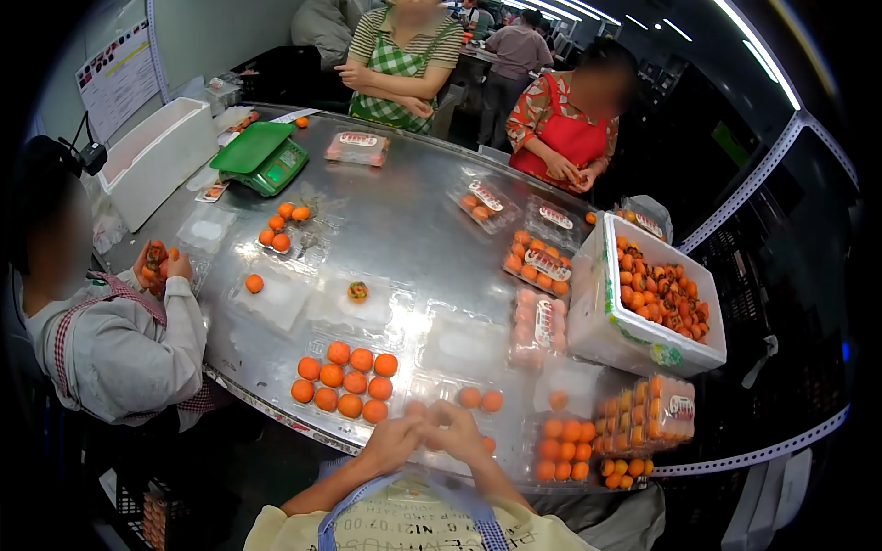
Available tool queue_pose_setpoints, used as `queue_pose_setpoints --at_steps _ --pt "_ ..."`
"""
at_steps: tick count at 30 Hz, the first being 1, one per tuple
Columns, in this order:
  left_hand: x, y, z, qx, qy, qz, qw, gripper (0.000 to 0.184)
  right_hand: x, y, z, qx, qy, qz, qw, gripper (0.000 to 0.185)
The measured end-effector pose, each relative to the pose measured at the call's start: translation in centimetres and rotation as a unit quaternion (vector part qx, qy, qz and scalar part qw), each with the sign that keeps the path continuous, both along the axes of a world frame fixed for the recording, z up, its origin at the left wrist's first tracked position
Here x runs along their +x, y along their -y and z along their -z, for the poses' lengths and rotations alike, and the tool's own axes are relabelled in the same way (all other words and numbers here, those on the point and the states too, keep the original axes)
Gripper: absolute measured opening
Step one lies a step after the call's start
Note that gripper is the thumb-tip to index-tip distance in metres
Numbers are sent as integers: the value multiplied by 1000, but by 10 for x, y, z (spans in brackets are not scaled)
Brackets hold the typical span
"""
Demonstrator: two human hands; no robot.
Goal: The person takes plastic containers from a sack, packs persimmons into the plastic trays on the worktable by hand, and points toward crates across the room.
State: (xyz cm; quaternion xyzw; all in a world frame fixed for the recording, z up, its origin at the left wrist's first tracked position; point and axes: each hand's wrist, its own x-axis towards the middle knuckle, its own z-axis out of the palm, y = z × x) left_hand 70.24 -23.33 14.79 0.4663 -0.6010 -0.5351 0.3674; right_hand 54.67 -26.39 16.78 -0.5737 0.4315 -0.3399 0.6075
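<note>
My left hand point(393, 443) and my right hand point(457, 433) meet at the table's near edge, fingers curled and pinched together. Whatever may be between the fingertips is hidden. A blurred orange fruit, seemingly a persimmon point(415, 409), shows just beyond the fingers, and I cannot tell whether they touch it. Beneath and around my hands lies a clear plastic tray with more persimmons point(491, 400) at its right side. To the left, a tray of persimmons point(355, 381) sits in rows. Right of my hands stands another filled pack point(564, 450).
Stacked clear packs point(646, 415) and a white foam box of persimmons point(617, 317) stand at the right. A green scale point(268, 163) sits far left near a white foam box point(156, 165). Co-workers stand around the metal table point(395, 216); one at left holds fruit.
</note>
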Motion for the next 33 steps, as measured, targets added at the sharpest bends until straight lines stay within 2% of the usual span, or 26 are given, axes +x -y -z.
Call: queue_pose_setpoints --at_steps 7,12,14,15,16,17,18,19,20,21,22,23,25,27,28,30,32,33 --pt "0 -1 -2 21 -7 -3 1000 22 -2 -1 4 16 -18 11 1000 17" --pt "1 -2 -5 44 -10 3 999 26 0 -1 7 15 -24 8 1000 26" --pt "8 -3 25 38 -180 -111 977 25 -4 -5 4 -3 -127 -39 991 26" --pt "20 22 32 9 -268 -162 950 25 -5 10 1 -39 -180 -63 981 26" --pt "41 40 -5 46 -327 -210 920 25 -4 23 -1 -43 -119 -67 990 20" --pt "59 62 -2 88 -452 -256 850 29 9 35 9 15 40 -174 984 17" --pt "37 75 31 0 -321 -198 926 30 23 47 18 108 181 -280 937 18" --pt "26 76 8 27 -288 -173 941 31 43 53 42 175 330 -320 871 18" --pt "14 78 -15 52 -254 -146 955 31 63 59 66 256 455 -364 771 20" --pt "18 58 -80 187 -329 -144 914 30 62 62 98 259 517 -271 770 29" --pt "17 54 -53 179 -367 -182 894 27 55 72 126 299 481 -122 815 32" --pt "16 49 -26 167 -404 -218 873 24 48 81 140 336 435 38 835 36" --pt "23 38 6 221 -438 -247 835 22 24 56 55 195 437 64 876 36" --pt "27 30 33 277 -458 -250 807 24 -18 72 97 207 355 132 902 36" --pt "27 29 44 296 -465 -247 797 26 -17 75 101 194 347 117 910 34" --pt "24 24 64 329 -475 -236 781 31 -17 67 103 173 325 91 925 30" --pt "21 31 85 350 -471 -213 781 38 -1 63 83 95 238 93 962 23" --pt "10 28 118 411 -424 -219 777 37 10 41 73 72 187 99 975 20"
